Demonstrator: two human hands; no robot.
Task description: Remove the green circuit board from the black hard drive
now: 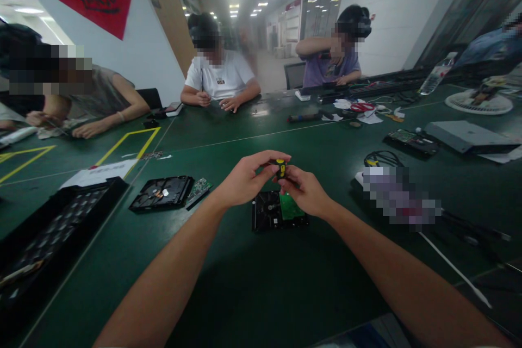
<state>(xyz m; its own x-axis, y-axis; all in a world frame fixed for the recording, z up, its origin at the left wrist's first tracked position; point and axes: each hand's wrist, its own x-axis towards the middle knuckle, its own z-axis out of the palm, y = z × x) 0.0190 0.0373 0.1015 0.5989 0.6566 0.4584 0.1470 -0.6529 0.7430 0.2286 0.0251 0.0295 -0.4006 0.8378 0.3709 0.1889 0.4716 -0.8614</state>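
My left hand (pixel 247 178) and my right hand (pixel 304 191) meet above the green table (pixel 228 283), both pinched on a small black and yellow tool (pixel 280 168), which looks like a screwdriver handle. Directly under my hands lies a black hard drive (pixel 267 212) with its green circuit board (pixel 290 209) facing up. A second hard drive (pixel 162 193) lies to the left, a loose circuit board (pixel 198 190) resting beside it.
A black tray (pixel 49 234) fills the near left. Yellow tape lines (pixel 130 144) mark the table. Several people sit along the far edge. A cable coil (pixel 381 159), another board (pixel 411 141), a grey flat box (pixel 468 136) and a water bottle (pixel 437 75) lie to the right.
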